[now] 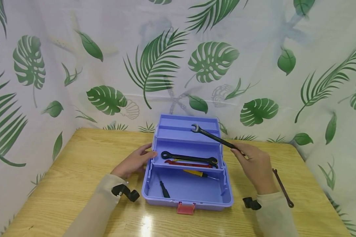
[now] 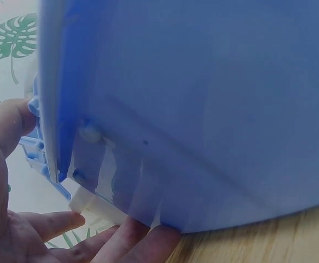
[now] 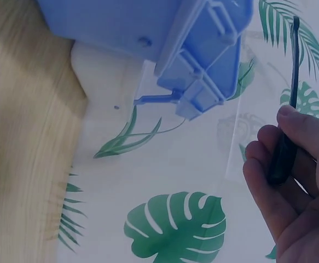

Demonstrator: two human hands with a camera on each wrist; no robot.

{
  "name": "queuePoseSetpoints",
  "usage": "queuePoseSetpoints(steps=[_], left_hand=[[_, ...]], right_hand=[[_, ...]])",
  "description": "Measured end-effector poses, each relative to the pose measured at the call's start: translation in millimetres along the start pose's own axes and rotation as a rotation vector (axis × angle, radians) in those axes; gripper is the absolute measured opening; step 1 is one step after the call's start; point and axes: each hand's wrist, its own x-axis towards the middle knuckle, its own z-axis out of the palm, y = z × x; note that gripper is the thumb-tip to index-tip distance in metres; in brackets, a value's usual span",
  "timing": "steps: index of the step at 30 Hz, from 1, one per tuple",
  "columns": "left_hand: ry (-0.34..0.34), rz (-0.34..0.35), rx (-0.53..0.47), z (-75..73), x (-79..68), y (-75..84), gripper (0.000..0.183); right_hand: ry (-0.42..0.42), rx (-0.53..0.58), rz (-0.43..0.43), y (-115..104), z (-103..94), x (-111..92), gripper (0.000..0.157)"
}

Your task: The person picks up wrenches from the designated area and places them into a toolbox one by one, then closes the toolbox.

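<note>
A purple-blue toolbox point(image 1: 187, 204) stands on the table with its lid and upper tray raised. My left hand point(image 1: 135, 161) rests at its left side, thumb on the tray's edge; in the left wrist view the other fingers point(image 2: 121, 244) lie loosely extended against the outer wall. Held up at a slant over the box's right side is a dark wrench point(image 1: 215, 138), its open-end head pointing up and left. The right hand point(image 1: 255, 166) pinches its lower end, which is hidden in the fingers. Across the raised tray lie a black wrench point(image 1: 188, 157) and a red wrench point(image 1: 190, 164).
A screwdriver with a dark handle point(image 1: 164, 190) and one with a yellow handle point(image 1: 195, 172) lie in the lower compartment. Another wrench point(image 1: 282, 187) is on the wooden table point(image 1: 77, 164) right of my right wrist. A leaf-patterned curtain point(image 1: 112, 65) hangs behind.
</note>
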Motion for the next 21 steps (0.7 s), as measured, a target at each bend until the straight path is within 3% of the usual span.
queuePoseSetpoints(steps=[9, 21], left_hand=[[0.000, 0.008, 0.006, 0.0, -0.4, -0.3, 0.082], [-0.010, 0.022, -0.003, 0.3, -1.7, -0.3, 0.078]], right_hand=[[-0.070, -0.031, -0.040, -9.9, 3.1, -0.3, 0.024], [-0.108, 0.020, -0.112, -6.6, 13.4, -4.2, 0.024]])
